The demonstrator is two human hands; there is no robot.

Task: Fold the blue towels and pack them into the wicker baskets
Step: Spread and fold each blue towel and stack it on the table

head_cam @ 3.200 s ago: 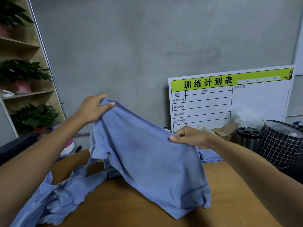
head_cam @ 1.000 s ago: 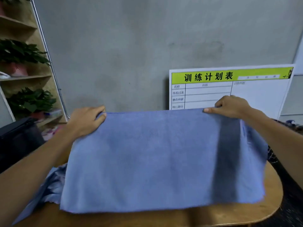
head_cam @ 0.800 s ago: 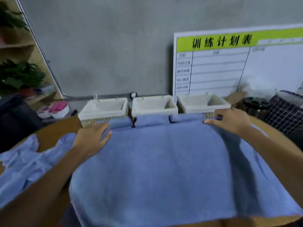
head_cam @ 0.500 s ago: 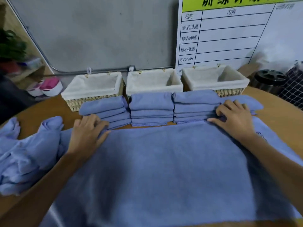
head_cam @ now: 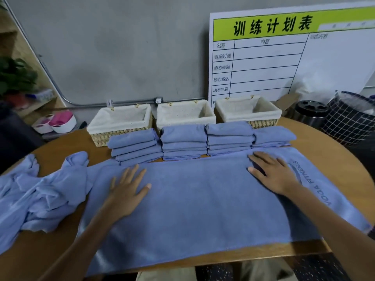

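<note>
Head view: we pressed our left hand and right hand, fingers flat, on a blue towel spread across the surface, smoothing it for folding before the empty wicker baskets.

Crumpled towel heap cut off by left frame edge. Planning board cropped at top and right; its lower rows hidden behind 1 wicker basket. Plant at left blurred. Spread towel hides table beneath.
</note>
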